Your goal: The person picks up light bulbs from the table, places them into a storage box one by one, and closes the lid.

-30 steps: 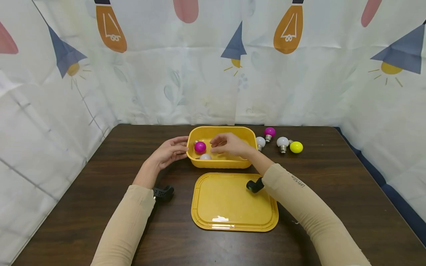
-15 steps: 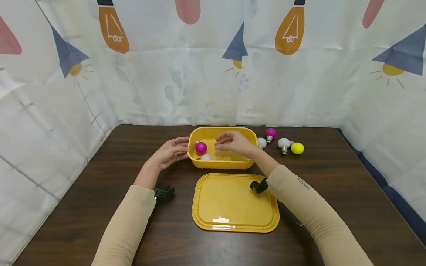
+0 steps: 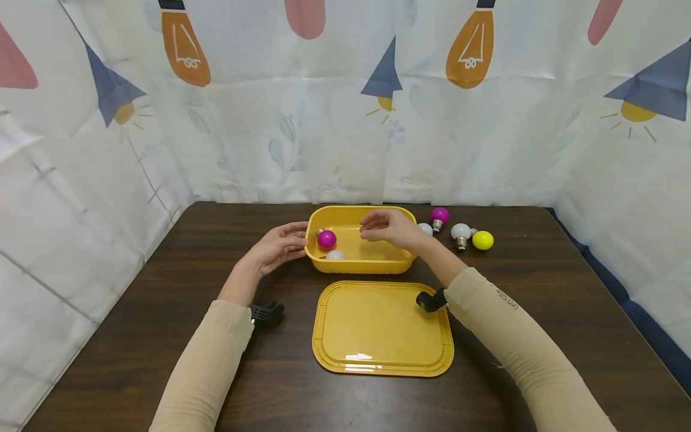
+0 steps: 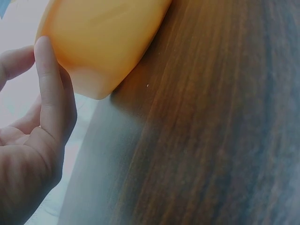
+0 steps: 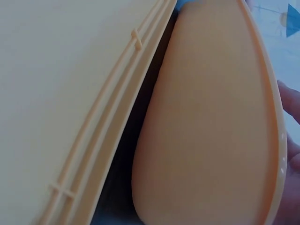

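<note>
A deep yellow plastic bin (image 3: 361,266) stands near the back of the table. Inside it at the left lie a magenta light bulb (image 3: 326,239) and a white light bulb (image 3: 335,255), the latter partly hidden by the front wall. My left hand (image 3: 276,247) touches the bin's left end with extended fingers; in the left wrist view those fingertips (image 4: 44,47) meet the wall. Over the right half of the bin hovers my right hand (image 3: 395,230), its fingers loosely bent and nothing visible in them. The right wrist view shows mostly the bin's front wall (image 5: 211,117).
Right of the bin lie a white bulb (image 3: 426,229), a magenta bulb (image 3: 439,215), another white bulb (image 3: 461,232) and a yellow bulb (image 3: 483,240). A flat yellow lid (image 3: 383,330) lies in front of the bin. A printed curtain (image 3: 335,120) hangs behind the table (image 3: 162,288).
My right hand has moved rightward and slightly up, away from the bulbs in the bin. The left hand stays at the bin's left end.
</note>
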`<state>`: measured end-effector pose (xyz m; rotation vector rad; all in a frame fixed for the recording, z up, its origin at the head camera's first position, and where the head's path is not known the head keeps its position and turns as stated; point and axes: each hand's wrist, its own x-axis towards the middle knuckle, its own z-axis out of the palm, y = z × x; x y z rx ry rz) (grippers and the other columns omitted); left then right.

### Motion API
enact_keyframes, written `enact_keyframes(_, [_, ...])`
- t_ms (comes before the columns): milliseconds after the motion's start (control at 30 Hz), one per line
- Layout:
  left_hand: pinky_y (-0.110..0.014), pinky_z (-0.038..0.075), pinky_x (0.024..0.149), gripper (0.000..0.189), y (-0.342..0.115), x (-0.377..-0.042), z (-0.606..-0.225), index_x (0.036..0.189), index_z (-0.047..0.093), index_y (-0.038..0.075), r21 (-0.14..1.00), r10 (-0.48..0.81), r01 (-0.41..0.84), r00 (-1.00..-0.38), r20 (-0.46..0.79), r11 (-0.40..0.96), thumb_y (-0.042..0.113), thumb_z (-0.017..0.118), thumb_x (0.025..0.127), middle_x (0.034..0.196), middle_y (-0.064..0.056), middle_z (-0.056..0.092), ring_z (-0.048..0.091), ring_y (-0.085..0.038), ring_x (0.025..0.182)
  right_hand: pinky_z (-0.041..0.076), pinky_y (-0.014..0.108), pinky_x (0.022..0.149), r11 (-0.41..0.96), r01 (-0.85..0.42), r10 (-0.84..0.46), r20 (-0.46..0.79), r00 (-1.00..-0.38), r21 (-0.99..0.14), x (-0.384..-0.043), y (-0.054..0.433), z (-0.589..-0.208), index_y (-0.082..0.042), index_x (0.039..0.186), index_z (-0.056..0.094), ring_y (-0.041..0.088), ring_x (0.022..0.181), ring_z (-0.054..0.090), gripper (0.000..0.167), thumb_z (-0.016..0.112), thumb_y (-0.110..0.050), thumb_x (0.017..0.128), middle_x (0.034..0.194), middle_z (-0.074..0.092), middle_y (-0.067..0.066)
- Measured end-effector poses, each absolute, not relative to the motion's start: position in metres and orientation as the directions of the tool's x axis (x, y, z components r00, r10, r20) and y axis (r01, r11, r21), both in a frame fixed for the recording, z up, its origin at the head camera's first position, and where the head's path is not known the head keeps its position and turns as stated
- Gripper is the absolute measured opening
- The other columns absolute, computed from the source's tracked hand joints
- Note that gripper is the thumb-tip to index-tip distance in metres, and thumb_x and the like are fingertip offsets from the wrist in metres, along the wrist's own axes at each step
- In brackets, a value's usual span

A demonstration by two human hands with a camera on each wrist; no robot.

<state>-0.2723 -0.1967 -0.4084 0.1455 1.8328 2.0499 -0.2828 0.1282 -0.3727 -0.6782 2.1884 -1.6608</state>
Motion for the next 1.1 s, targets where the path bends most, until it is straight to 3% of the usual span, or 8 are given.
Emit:
enact_keyframes(233, [-0.029,0.059,0.087,0.060,-0.198,-0.272,-0.413,0.157,0.034,0.002,0.975,0.353,-0.209,-0.920,-0.172,-0.070,0.000,0.059,0.103,0.136,-0.023,0.053,0.070,-0.018,0.094,0.055,0.045,0.098,0.231,-0.198,-0.508,0.055,-0.860,-0.953,-0.282,0.142,-0.371,0.001,0.125,0.065,0.041,0.111,0.065,0.032,0.074,-0.010,0.096,0.117,0.068,0.017])
enact_keyframes(500, [-0.028,0.059,0.085,0.059,-0.197,-0.273,-0.411,0.157,0.034,0.001,0.978,0.354,-0.197,-0.921,-0.161,-0.067,-0.001,0.057,0.103,0.139,-0.025,0.052,0.070,-0.019,0.095,0.053,0.049,0.100,0.231,-0.187,-0.489,0.052,-0.871,-0.955,-0.282,0.155,-0.369,0.006,0.135,0.057,0.037,0.109,0.065,0.043,0.072,-0.010,0.098,0.121,0.065,0.020])
enact_keyframes(833, [-0.028,0.060,0.085,0.059,-0.198,-0.272,-0.410,0.157,0.034,0.001,0.976,0.354,-0.206,-0.920,-0.166,-0.077,-0.001,0.058,0.103,0.137,-0.024,0.053,0.071,-0.020,0.094,0.055,0.036,0.097,0.234,-0.179,-0.459,0.053,-0.887,-0.956,-0.280,0.166,-0.367,0.001,0.132,0.061,0.030,0.109,0.066,0.040,0.074,-0.011,0.097,0.122,0.066,0.018])
enact_keyframes(1100, [-0.030,0.059,0.087,0.060,-0.198,-0.272,-0.410,0.157,0.035,0.001,0.977,0.353,-0.202,-0.921,-0.166,-0.067,0.000,0.060,0.102,0.136,-0.023,0.054,0.071,-0.020,0.094,0.050,0.047,0.105,0.226,-0.141,-0.449,0.026,-0.893,-0.964,-0.279,0.177,-0.364,0.005,0.138,0.056,0.045,0.119,0.060,0.047,0.072,-0.013,0.098,0.124,0.066,0.021])
